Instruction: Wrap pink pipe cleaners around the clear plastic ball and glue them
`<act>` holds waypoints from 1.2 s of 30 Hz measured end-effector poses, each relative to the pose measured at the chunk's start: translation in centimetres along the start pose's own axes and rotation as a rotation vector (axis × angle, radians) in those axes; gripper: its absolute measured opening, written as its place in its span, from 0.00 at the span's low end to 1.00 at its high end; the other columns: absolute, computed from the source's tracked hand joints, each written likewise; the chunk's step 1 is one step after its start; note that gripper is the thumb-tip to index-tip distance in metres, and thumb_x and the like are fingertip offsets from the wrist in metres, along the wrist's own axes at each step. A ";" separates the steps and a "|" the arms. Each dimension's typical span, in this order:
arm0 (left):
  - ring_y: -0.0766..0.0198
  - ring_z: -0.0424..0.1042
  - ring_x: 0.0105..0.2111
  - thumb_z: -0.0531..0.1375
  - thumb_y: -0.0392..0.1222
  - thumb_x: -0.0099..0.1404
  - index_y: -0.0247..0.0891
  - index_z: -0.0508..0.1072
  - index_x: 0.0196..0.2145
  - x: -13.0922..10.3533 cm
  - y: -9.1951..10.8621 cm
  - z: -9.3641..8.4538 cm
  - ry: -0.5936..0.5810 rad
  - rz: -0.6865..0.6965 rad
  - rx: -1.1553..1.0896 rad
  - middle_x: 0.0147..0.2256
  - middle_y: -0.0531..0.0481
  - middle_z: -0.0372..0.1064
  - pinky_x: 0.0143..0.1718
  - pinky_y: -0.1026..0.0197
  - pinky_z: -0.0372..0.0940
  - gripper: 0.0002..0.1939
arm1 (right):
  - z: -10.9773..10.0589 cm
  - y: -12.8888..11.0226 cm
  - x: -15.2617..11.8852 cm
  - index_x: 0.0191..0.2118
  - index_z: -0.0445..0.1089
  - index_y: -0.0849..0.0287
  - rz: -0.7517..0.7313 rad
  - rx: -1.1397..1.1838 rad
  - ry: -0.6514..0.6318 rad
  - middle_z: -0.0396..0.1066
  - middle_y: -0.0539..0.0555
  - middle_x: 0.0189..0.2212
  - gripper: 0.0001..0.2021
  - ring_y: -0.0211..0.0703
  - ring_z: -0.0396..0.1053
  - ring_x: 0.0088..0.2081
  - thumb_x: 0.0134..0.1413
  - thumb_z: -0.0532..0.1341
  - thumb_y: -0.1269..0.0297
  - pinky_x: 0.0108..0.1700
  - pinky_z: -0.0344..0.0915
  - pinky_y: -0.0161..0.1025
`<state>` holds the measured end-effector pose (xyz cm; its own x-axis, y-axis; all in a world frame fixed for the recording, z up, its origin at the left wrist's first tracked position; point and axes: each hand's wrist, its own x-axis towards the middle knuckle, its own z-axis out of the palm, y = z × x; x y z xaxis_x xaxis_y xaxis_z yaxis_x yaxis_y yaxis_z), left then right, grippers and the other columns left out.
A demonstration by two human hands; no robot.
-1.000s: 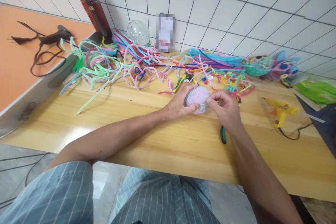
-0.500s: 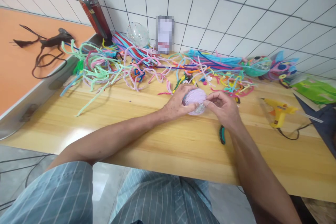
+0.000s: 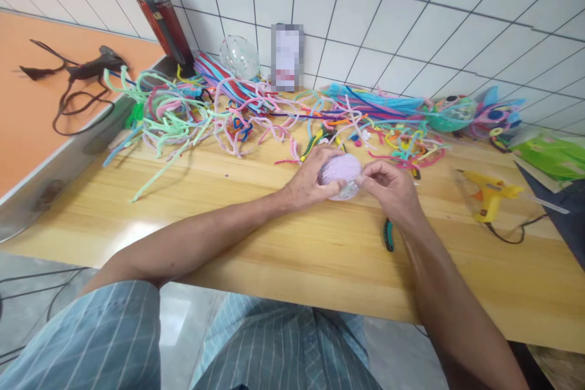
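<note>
A ball wrapped in pale purple strands (image 3: 342, 170) is held above the wooden table, with a clear speckled part showing at its lower right. My left hand (image 3: 313, 180) grips it from the left, the thumb across its lower front. At the ball's right edge, my right hand (image 3: 388, 186) has its thumb and forefinger pinched together; what lies between the fingertips is too small to make out. A teal and black tool handle (image 3: 388, 235) lies beside my right wrist.
Tangled pipe cleaners (image 3: 178, 116) and blue bundles (image 3: 379, 103) line the wall. A red thermos (image 3: 158, 12), a phone (image 3: 287, 58) and a clear ball (image 3: 240, 58) stand behind. On the right are a yellow glue gun (image 3: 491, 192) and a green packet (image 3: 548, 157).
My right hand has shifted very slightly right at the ball's edge. My left hand keeps its hold, and the view has moved a little.
</note>
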<state>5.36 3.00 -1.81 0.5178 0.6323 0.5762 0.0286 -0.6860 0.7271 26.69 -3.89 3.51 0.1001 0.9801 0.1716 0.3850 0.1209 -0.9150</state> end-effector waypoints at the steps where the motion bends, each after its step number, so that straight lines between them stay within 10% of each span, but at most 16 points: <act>1: 0.46 0.67 0.66 0.66 0.47 0.68 0.42 0.66 0.64 0.0 0.0 0.0 -0.003 0.003 0.003 0.62 0.38 0.68 0.70 0.40 0.63 0.29 | 0.0 0.0 0.0 0.28 0.73 0.53 -0.002 0.001 0.006 0.74 0.49 0.27 0.14 0.40 0.69 0.30 0.47 0.75 0.52 0.33 0.68 0.39; 36: 0.50 0.71 0.61 0.68 0.52 0.68 0.39 0.67 0.58 0.2 1.3 0.5 0.056 -0.158 -0.115 0.58 0.37 0.70 0.64 0.46 0.68 0.27 | -0.2 -0.1 0.0 0.28 0.74 0.53 -0.039 -0.033 -0.036 0.75 0.51 0.31 0.12 0.42 0.71 0.35 0.50 0.74 0.55 0.38 0.69 0.42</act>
<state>5.88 2.08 -0.96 0.4658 0.7500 0.4697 0.0061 -0.5335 0.8458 26.82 -3.91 3.64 0.0518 0.9797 0.1935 0.4179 0.1547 -0.8952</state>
